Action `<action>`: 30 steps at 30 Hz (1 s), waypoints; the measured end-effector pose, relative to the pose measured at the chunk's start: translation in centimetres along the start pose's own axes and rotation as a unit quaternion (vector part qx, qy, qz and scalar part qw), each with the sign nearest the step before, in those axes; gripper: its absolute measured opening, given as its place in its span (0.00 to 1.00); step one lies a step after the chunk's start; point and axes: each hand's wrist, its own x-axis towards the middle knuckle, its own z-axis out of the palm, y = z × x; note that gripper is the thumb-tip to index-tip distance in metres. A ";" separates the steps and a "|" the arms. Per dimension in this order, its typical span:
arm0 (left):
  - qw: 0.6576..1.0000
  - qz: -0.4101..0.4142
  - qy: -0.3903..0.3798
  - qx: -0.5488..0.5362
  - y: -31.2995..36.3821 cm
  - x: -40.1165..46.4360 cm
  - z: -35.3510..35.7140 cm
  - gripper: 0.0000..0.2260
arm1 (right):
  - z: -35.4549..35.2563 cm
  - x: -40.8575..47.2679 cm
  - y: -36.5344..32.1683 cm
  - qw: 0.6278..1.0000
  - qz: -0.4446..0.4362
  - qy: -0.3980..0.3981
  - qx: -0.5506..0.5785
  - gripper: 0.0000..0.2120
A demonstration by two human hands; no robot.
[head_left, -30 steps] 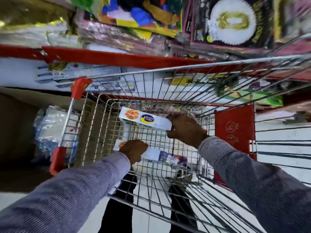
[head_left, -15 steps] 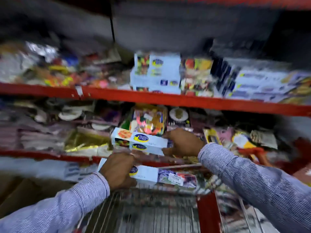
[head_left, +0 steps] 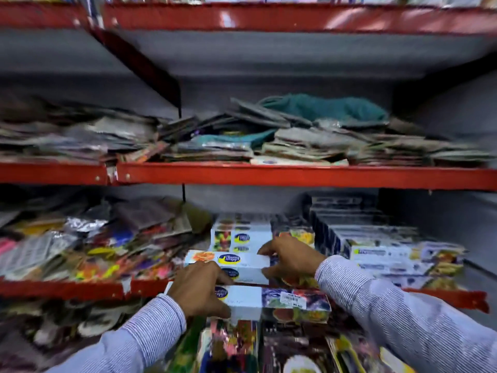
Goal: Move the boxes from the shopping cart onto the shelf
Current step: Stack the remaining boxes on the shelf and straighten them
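My right hand (head_left: 291, 258) grips the right end of a long white box with a blue-yellow logo (head_left: 228, 261), held level at the front of the red-edged shelf (head_left: 67, 289). My left hand (head_left: 197, 288) grips the left part of a second long white box (head_left: 271, 301), held lower, just below the shelf edge. A stack of similar white boxes (head_left: 240, 236) stands on the shelf right behind the upper box. The shopping cart is out of view.
Loose colourful packets (head_left: 94, 243) fill the shelf's left side. Rows of blue-white boxes (head_left: 382, 251) fill its right side. The shelf above (head_left: 269, 175) carries stacked flat packets and a teal cloth (head_left: 322, 109). More packets (head_left: 242, 345) lie below my hands.
The view has swung up from the cart to the shelves. Both hands have lifted their boxes out of the cart and up to the shelf's front edge.
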 end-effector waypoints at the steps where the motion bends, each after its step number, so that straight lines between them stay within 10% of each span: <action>1: 1.000 -0.003 0.004 -0.008 0.0 0.8 -0.1 0.31 | -0.1 0.4 0.3 1.000 0.016 0.008 0.006 0.21; 5: 0.999 -0.006 0.005 -0.033 -0.1 4.1 -0.7 0.29 | -0.2 3.0 2.4 0.997 0.050 0.032 0.044 0.09; 9: 0.999 -0.007 -0.001 -0.041 -0.3 6.3 -0.7 0.27 | -0.2 5.2 3.7 0.996 0.072 0.040 0.042 0.24; 30: 0.997 -0.021 0.006 -0.074 -2.0 13.1 0.5 0.21 | -0.7 8.6 8.1 0.992 0.074 0.096 0.019 0.15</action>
